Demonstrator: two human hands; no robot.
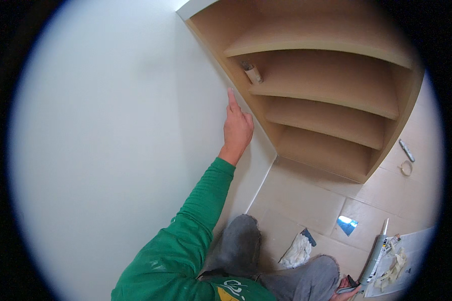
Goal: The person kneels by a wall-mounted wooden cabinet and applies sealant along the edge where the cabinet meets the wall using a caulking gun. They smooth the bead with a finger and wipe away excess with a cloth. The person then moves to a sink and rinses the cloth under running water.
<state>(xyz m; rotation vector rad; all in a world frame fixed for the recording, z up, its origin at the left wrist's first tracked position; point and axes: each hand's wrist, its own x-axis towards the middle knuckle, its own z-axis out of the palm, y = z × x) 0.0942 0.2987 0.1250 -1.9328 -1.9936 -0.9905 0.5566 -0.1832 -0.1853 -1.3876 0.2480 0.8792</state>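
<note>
My left hand [237, 125] reaches up along the white wall [100, 130] with the index finger stretched out at the seam beside the wooden shelf unit [326, 80] and the other fingers curled, holding nothing. At the lower right my right hand [345, 292] grips the handle of a caulking gun, whose grey cartridge [374, 258] has a white nozzle pointing up. A pale cylindrical item [253, 74] stands or leans at the left end of a shelf.
On the tiled floor [301, 185] are a blue-reflecting metal sheet or blade [347, 224], a crumpled white cloth with a dark tool [296, 251], a plastic sheet with tape scraps [397, 266], a tape ring [406, 168] and a slim tool [406, 149]. My knees are below.
</note>
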